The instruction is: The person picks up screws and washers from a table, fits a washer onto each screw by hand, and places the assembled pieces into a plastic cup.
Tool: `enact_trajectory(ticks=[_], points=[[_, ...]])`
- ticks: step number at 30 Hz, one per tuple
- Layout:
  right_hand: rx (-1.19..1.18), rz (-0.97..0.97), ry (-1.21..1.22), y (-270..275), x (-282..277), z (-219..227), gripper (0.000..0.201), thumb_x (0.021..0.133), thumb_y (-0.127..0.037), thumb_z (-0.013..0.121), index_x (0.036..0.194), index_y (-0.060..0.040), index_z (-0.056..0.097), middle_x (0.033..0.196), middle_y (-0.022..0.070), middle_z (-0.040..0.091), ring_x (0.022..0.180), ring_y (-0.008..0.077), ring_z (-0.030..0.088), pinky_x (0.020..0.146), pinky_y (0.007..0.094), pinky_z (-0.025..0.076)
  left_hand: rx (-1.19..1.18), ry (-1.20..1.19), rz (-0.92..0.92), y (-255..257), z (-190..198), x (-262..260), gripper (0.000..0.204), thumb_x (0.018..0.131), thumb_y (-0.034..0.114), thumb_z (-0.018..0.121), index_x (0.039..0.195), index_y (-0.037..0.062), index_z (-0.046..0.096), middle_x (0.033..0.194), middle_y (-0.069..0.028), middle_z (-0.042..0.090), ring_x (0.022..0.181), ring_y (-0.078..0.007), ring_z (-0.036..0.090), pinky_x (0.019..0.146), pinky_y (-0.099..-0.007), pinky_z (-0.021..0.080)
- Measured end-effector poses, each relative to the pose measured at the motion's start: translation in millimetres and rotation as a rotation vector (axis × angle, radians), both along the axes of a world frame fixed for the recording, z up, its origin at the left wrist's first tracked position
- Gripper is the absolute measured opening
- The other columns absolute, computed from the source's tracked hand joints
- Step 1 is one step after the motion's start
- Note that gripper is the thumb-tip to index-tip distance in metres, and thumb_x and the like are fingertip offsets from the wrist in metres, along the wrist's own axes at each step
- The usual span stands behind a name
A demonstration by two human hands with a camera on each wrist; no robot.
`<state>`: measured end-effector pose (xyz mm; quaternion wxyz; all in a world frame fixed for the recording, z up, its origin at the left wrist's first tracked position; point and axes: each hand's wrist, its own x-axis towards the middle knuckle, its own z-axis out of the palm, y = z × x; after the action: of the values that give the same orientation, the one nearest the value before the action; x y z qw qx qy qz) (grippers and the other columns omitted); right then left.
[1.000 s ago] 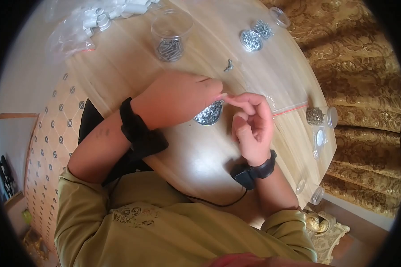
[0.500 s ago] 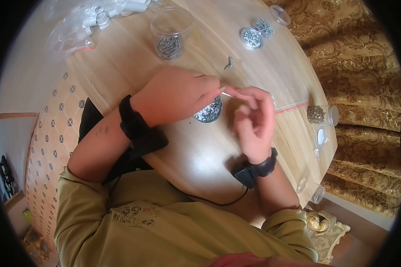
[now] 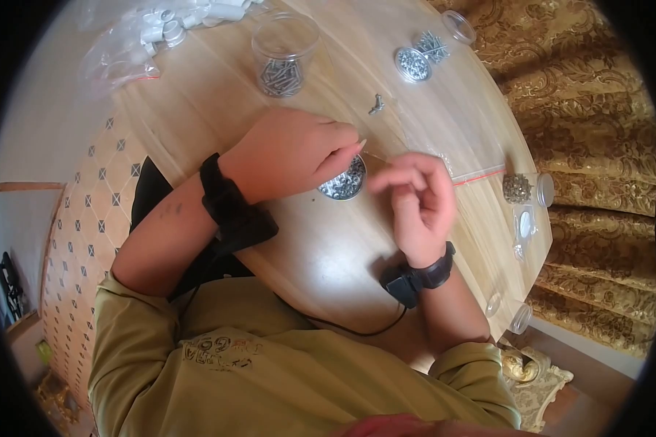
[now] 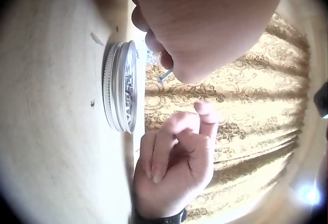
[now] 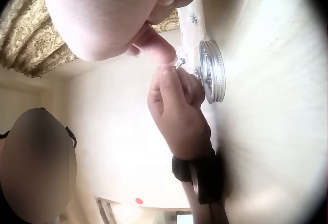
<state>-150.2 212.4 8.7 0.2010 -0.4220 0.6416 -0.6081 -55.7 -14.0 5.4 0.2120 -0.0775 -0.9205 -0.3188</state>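
My left hand (image 3: 288, 156) pinches a small silver bolt (image 4: 164, 76) between thumb and forefinger; its wider end sticks out past the fingertips. In the right wrist view the bolt's end (image 5: 181, 62) shows beside my right forefinger. My right hand (image 3: 419, 207) is just to the right, blurred, its fingers loosely bent and holding nothing. Below the hands sits a round metal lid (image 4: 114, 88) filled with small nuts (image 3: 346, 182). The left hand partly hides it in the head view.
A clear jar (image 3: 290, 36) of bolts stands at the back. Loose bolts (image 3: 377, 104) lie beyond the hands. Farther right are another lid of small parts (image 3: 413, 65) and a bolt pile (image 3: 434, 46). A small jar (image 3: 517, 188) lies near the right edge; white fittings (image 3: 197, 16) lie back left.
My right fingers, earlier at the bolt by the left fingertips, have drawn back to the right and curled more. My left hand stays over the lid with little movement.
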Motion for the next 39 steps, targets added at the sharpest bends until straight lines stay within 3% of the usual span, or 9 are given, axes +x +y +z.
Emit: enact_trajectory(ticks=[3,7,10,17,25,26,30,32,39], points=[[0.094,-0.098,-0.205,-8.3,6.5,7.9,0.046,0.089,0.013,0.039,0.132,0.0026,0.055,0.099,0.0102,0.076,0.082,0.008,0.06,0.08,0.0246,0.05,0.004,-0.004,0.001,0.0,0.0,0.3,0.018,0.095,0.015,0.066,0.081,0.007,0.059,0.071,-0.0142,0.058,0.066,-0.0378,0.057,0.059,-0.0467,0.044],[-0.107,0.124,0.189,3.2,-10.0,-12.3,0.055,0.087,0.015,0.041,0.14,0.0009,0.049,0.127,0.0116,0.071,0.075,0.0048,0.055,0.069,0.0198,0.046,0.015,-0.008,0.002,-0.1,0.8,0.1,0.017,0.095,0.015,0.066,0.081,0.0071,0.06,0.072,-0.0141,0.059,0.067,-0.0377,0.058,0.059,-0.0466,0.045],[0.161,-0.104,-0.149,-11.2,9.7,13.3,0.046,0.091,0.013,0.039,0.133,0.0036,0.056,0.098,0.0089,0.075,0.087,0.0103,0.064,0.088,0.0269,0.05,0.008,0.009,0.005,-0.3,-0.9,0.0,0.016,0.095,0.015,0.066,0.082,0.0069,0.061,0.072,-0.014,0.059,0.067,-0.0376,0.058,0.059,-0.0465,0.045],[-0.015,-0.06,-0.107,-4.2,-3.0,-2.4,0.043,0.093,0.014,0.04,0.131,0.0023,0.056,0.101,0.0063,0.072,0.091,0.0102,0.064,0.088,0.0249,0.049,0.068,0.038,-0.002,-4.0,6.8,3.0,0.016,0.097,0.012,0.064,0.083,0.0051,0.06,0.07,-0.0124,0.057,0.063,-0.0338,0.056,0.058,-0.0414,0.043],[0.085,-0.089,-0.132,-7.4,-5.4,-3.5,0.041,0.092,0.014,0.042,0.128,0.0015,0.059,0.097,0.0051,0.071,0.094,0.0108,0.066,0.086,0.0259,0.052,0.03,0.193,0.461,-42.4,68.0,0.3,0.025,0.103,0.025,0.064,0.088,0.0063,0.061,0.063,-0.0113,0.051,0.056,-0.0318,0.053,0.053,-0.0388,0.041],[0.081,-0.089,-0.132,-7.3,-5.1,-4.0,0.041,0.092,0.014,0.042,0.128,0.0015,0.059,0.097,0.0051,0.071,0.094,0.0108,0.066,0.086,0.0259,0.052,-0.071,0.139,0.521,-46.9,67.0,-0.2,0.021,0.106,0.021,0.062,0.1,0.0015,0.064,0.067,-0.0043,0.05,0.063,-0.0093,0.045,0.06,-0.0257,0.039],[0.061,-0.085,-0.142,-9.0,-6.4,-7.2,0.039,0.092,0.014,0.042,0.125,0.0018,0.061,0.095,0.0052,0.071,0.09,0.0113,0.067,0.084,0.0251,0.052,0.046,0.239,0.609,-40.6,67.8,-2.1,0.022,0.106,0.023,0.062,0.102,0.0024,0.066,0.067,-0.0038,0.048,0.063,-0.011,0.045,0.06,-0.0261,0.041],[0.043,-0.093,-0.134,-8.0,-6.9,-7.3,0.039,0.092,0.014,0.042,0.124,0.002,0.061,0.094,0.0052,0.071,0.089,0.0116,0.067,0.083,0.0247,0.052,0.176,0.219,0.558,-14.0,77.1,-0.4,0.016,0.102,0.025,0.065,0.097,0.0092,0.064,0.071,-0.012,0.06,0.057,-0.0329,0.057,0.055,-0.0411,0.046],[0.03,-0.1,-0.125,-9.0,-7.6,-6.9,0.035,0.092,0.014,0.044,0.121,0.0025,0.061,0.092,0.0048,0.07,0.087,0.0114,0.068,0.079,0.0251,0.053,-0.048,-0.164,0.18,10.9,29.7,-46.1,0.022,0.095,0.019,0.069,0.11,0.0043,0.063,0.087,-0.0172,0.069,0.078,-0.0375,0.068,0.067,-0.0419,0.052]])
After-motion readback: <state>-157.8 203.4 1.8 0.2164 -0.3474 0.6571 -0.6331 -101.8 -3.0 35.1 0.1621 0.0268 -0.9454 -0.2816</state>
